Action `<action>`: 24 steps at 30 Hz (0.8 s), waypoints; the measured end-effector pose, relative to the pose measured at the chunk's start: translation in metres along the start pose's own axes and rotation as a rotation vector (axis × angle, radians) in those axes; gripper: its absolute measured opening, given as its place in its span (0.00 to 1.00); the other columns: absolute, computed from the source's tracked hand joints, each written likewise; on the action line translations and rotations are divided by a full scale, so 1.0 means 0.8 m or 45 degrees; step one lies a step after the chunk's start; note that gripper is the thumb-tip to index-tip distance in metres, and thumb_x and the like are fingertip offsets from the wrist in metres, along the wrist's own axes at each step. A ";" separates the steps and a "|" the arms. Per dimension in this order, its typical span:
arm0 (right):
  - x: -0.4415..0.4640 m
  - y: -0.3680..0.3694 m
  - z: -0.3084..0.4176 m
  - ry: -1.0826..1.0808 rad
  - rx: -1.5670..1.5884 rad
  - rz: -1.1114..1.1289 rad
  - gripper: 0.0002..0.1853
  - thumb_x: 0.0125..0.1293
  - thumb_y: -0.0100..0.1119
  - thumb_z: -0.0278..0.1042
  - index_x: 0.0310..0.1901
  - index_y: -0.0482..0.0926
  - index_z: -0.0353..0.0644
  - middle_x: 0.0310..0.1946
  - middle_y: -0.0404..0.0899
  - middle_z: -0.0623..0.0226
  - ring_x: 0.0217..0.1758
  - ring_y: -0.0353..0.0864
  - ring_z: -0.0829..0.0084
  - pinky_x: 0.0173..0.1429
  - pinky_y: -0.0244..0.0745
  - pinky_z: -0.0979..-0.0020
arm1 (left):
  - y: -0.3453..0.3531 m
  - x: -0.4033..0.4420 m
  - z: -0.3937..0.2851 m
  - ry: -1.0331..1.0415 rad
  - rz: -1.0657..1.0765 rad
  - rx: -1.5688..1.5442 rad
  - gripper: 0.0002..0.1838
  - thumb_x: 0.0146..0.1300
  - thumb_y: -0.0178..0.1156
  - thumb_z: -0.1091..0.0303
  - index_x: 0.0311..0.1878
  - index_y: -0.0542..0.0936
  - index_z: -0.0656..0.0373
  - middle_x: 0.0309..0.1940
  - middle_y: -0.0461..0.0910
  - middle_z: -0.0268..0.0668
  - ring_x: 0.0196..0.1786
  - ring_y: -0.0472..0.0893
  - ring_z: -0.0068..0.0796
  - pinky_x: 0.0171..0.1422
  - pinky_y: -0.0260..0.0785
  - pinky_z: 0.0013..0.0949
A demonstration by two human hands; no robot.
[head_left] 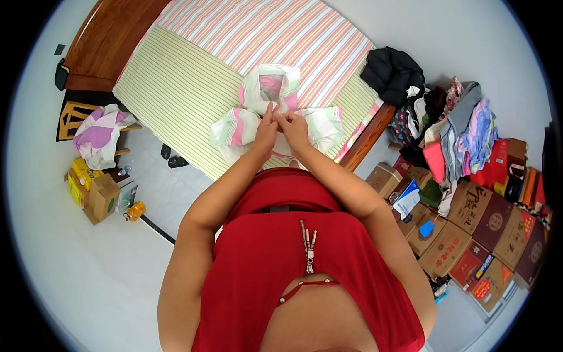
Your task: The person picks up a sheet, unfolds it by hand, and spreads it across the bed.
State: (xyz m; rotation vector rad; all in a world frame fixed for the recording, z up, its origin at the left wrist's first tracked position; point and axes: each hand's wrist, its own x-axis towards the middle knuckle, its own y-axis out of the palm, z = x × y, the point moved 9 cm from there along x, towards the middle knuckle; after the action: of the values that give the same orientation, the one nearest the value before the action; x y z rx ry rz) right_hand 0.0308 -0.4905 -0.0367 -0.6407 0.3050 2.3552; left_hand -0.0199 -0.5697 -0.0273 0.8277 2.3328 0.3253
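A striped cloth [237,126] in white, pink and pale green lies bunched on the bed in front of me. Its far part stands up around an opening, and two puffed parts spread to the left and right. My left hand [267,130] and my right hand [293,129] meet over its middle. The fingertips of both pinch together at the near edge of the opening, with the left index finger pointing forward. The exact bit of cloth between the fingers is too small to make out.
The bed [170,100] has a green-striped mat and a pink-striped sheet [275,35]. A black jacket [393,76] lies at its right corner. Piled clothes [463,135] and stacked cardboard boxes [446,249] stand right. Left are a cloth-draped stool [99,135], a carton [102,196] and shoes [176,161].
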 end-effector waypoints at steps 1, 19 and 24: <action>-0.001 0.002 -0.003 0.023 0.078 0.024 0.10 0.61 0.61 0.34 0.33 0.77 0.34 0.26 0.77 0.68 0.27 0.75 0.80 0.33 0.70 0.79 | 0.002 -0.001 0.001 -0.008 0.009 0.053 0.36 0.62 0.45 0.78 0.73 0.44 0.57 0.70 0.56 0.41 0.60 0.67 0.29 0.61 0.60 0.28; -0.019 -0.033 -0.046 0.403 0.418 -0.116 0.10 0.64 0.50 0.29 0.47 0.71 0.40 0.35 0.74 0.69 0.35 0.70 0.78 0.40 0.70 0.74 | 0.027 0.000 0.031 -0.181 0.135 -0.012 0.42 0.50 0.46 0.80 0.72 0.46 0.58 0.72 0.52 0.41 0.65 0.61 0.32 0.62 0.58 0.26; -0.043 -0.055 -0.012 0.106 0.229 -0.006 0.08 0.67 0.46 0.27 0.46 0.72 0.40 0.36 0.74 0.72 0.39 0.69 0.81 0.47 0.65 0.78 | 0.024 0.009 0.023 0.031 0.198 0.711 0.31 0.52 0.47 0.79 0.64 0.67 0.56 0.61 0.68 0.43 0.59 0.70 0.35 0.59 0.64 0.30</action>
State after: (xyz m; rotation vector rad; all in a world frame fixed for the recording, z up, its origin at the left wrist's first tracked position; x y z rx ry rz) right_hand 0.0860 -0.4799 -0.0287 -0.6524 0.5453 2.2684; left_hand -0.0036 -0.5502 -0.0366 1.2742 2.4160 -0.2732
